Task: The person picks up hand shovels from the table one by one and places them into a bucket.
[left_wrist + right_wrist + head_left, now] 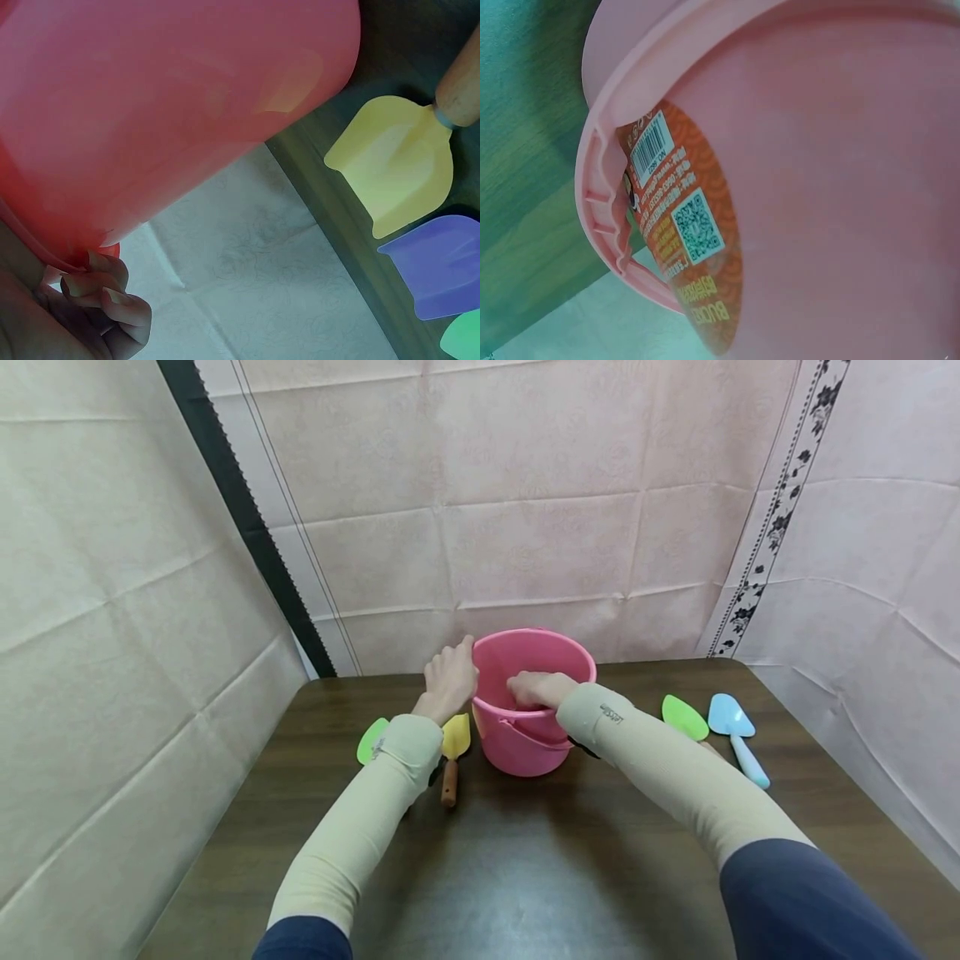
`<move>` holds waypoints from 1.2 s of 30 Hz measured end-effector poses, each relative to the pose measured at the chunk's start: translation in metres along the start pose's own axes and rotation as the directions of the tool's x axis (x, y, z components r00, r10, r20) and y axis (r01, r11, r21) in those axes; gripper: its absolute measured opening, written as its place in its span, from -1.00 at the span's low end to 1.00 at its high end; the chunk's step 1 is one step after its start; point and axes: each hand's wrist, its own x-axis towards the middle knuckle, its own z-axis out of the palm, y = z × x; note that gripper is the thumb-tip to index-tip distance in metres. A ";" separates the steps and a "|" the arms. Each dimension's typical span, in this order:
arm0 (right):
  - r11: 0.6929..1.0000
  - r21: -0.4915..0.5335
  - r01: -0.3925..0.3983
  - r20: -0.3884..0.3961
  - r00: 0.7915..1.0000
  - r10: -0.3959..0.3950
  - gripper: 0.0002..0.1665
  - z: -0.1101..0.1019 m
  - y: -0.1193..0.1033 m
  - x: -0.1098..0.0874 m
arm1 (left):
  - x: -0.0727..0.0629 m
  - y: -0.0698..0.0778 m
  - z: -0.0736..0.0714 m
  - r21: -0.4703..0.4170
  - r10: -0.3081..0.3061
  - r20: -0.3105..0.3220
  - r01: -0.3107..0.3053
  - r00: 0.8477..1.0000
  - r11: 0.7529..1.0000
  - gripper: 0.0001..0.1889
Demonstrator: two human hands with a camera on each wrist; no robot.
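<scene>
A pink bucket (525, 743) stands upright at the back of the table. My left hand (452, 677) grips its rim on the left side; in the left wrist view the curled fingers (124, 307) are at the rim. My right hand (542, 687) reaches over the front right rim into the bucket, its fingertips hidden inside. The right wrist view shows the bucket's outer wall (840, 180), a label (694, 232) with a barcode, and the pink handle (600, 199), but no hand.
Left of the bucket lie a yellow trowel (456, 739) with a wooden handle, a purple trowel (442, 266) and a green one (369, 742). On the right are another green trowel (684, 717) and a light blue one (731, 718). Light cloth (525, 485) hangs behind the table.
</scene>
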 end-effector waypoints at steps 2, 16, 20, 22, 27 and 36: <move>1.000 0.024 -0.012 0.004 1.000 0.012 -0.70 0.000 0.001 0.001 | 0.000 0.000 0.001 0.002 0.000 -0.001 0.000 1.000 1.000 -0.64; 0.922 -0.285 0.263 0.010 0.962 -0.272 -0.94 -0.013 0.005 0.005 | 0.001 0.000 0.003 0.009 0.003 -0.009 -0.003 1.000 1.000 -0.64; 0.846 -0.396 0.356 -0.184 0.872 -0.453 -0.75 -0.032 0.011 -0.002 | 0.002 0.000 0.003 0.040 -0.002 -0.020 0.003 1.000 0.999 -0.59; 0.827 -0.421 0.373 -0.295 0.806 -0.514 -0.63 -0.043 0.019 -0.007 | 0.002 0.000 0.003 0.054 -0.002 -0.024 0.003 1.000 0.999 -0.57; 0.858 -0.409 0.310 -0.512 0.700 -0.497 -0.58 -0.061 0.053 -0.019 | 0.003 0.001 0.001 0.055 0.002 -0.015 -0.001 1.000 0.998 -0.55; 0.920 -0.371 0.124 -0.659 0.663 -0.355 -0.72 -0.053 0.133 -0.027 | 0.000 0.002 0.002 0.046 0.003 -0.023 -0.002 1.000 0.999 -0.56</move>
